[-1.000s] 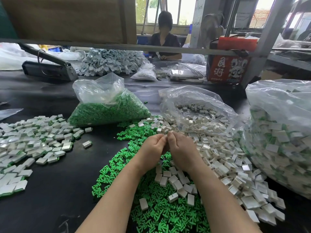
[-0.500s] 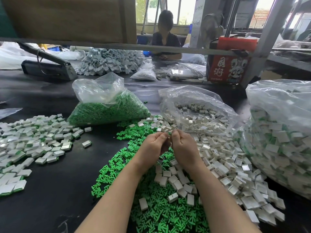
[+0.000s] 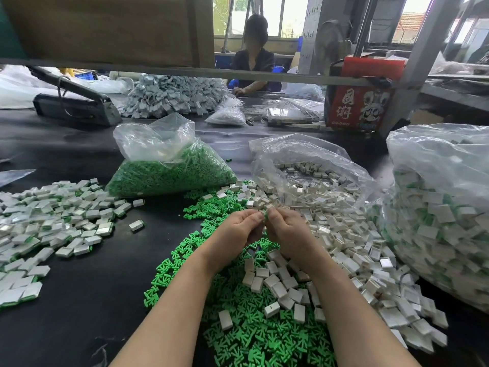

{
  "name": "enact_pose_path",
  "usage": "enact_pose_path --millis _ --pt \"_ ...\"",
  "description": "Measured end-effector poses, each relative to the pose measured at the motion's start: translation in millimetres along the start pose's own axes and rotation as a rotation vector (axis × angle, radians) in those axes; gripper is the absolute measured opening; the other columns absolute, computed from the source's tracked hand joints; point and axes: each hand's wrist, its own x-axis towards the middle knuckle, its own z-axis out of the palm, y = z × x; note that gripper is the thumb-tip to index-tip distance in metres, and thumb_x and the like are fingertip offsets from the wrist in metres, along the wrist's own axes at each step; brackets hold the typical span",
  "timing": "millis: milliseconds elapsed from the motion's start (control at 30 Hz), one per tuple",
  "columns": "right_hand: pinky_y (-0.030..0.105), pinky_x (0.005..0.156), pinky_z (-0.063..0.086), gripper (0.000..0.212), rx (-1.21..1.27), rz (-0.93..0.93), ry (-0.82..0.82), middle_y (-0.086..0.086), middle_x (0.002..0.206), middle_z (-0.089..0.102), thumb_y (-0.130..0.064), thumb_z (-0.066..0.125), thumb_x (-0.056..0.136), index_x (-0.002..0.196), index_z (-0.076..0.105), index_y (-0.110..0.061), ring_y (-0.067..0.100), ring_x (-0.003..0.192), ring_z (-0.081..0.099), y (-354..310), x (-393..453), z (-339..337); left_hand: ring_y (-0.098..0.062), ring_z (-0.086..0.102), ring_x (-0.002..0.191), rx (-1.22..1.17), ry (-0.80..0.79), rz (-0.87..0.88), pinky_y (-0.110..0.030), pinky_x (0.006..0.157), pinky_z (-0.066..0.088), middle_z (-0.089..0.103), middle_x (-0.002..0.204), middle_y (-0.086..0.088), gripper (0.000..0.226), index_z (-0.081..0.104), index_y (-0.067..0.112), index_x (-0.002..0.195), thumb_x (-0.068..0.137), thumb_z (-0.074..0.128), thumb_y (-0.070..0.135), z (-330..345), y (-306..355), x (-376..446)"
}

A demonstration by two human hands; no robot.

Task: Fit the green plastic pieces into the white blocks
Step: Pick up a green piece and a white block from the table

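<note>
Fitting step, mid-assembly.
Left hand [image 3: 238, 229] and right hand [image 3: 287, 231] pinch green piece [image 3: 265, 214]; next, press home.

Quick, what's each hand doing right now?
Left hand: fingers curled, what they hold is hidden.
Right hand: pinching a green piece.

Black surface [image 3: 79, 300] under everything. Red printed carton [image 3: 357, 102] at far right edge, beside grey metal post [image 3: 412, 64]. Dark lever-arm machine [image 3: 76, 107] at far left. Heap of grey-white tags [image 3: 172, 94] at far edge, second person [image 3: 254, 64] seated behind it. Small clear bag [image 3: 227, 115] and flat tray [image 3: 291, 115] near carton.
</note>
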Motion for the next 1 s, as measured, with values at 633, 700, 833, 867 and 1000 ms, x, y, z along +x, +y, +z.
enact_pose_path --millis 633,700,833,867,1000 --pt "0.013 0.050 0.034 0.052 -0.309 -0.079 0.029 -0.011 0.057 0.053 -0.032 0.033 0.106 0.059 0.054 -0.024 -0.005 0.052 0.050 3 -4 11 -0.043 0.060 0.104 0.133 0.049 -0.053 -0.059 0.094 0.048 0.060 0.115 -0.035 0.036 0.063 0.001 0.111 0.104 0.040 0.028 6 -5 1" --pt "0.017 0.051 0.031 0.051 -0.333 -0.083 0.034 -0.010 0.059 0.054 -0.033 0.032 0.106 0.060 0.054 -0.024 -0.001 0.052 0.049 3 -4 11 -0.046 0.058 0.111 0.118 0.066 -0.047 -0.062 0.097 0.044 0.062 0.114 -0.033 0.036 0.062 -0.001 0.111 0.103 0.040 0.026 8 -7 1" --pt "0.026 0.056 0.033 0.051 -0.409 -0.108 0.033 -0.007 0.064 0.056 -0.034 0.028 0.106 0.062 0.052 -0.026 0.005 0.060 0.051 3 -5 12 -0.036 0.063 0.108 0.125 0.075 -0.034 -0.053 0.099 0.046 0.069 0.108 -0.022 0.033 0.065 0.003 0.107 0.106 0.038 0.021 12 -8 3" --pt "0.027 0.056 0.033 0.051 -0.434 -0.115 0.032 -0.008 0.065 0.056 -0.036 0.026 0.105 0.062 0.051 -0.027 0.005 0.061 0.051 3 -5 12 -0.033 0.064 0.106 0.128 0.077 -0.028 -0.051 0.099 0.047 0.070 0.107 -0.020 0.033 0.066 0.003 0.106 0.106 0.038 0.021 13 -8 3" --pt "0.021 0.056 0.031 0.047 -0.465 -0.124 0.044 -0.015 0.065 0.052 -0.047 0.019 0.096 0.062 0.047 -0.032 -0.002 0.063 0.049 5 -4 12 -0.024 0.066 0.107 0.110 0.067 -0.016 -0.044 0.100 0.049 0.071 0.108 -0.014 0.032 0.066 0.006 0.108 0.106 0.038 0.020 13 -7 3"
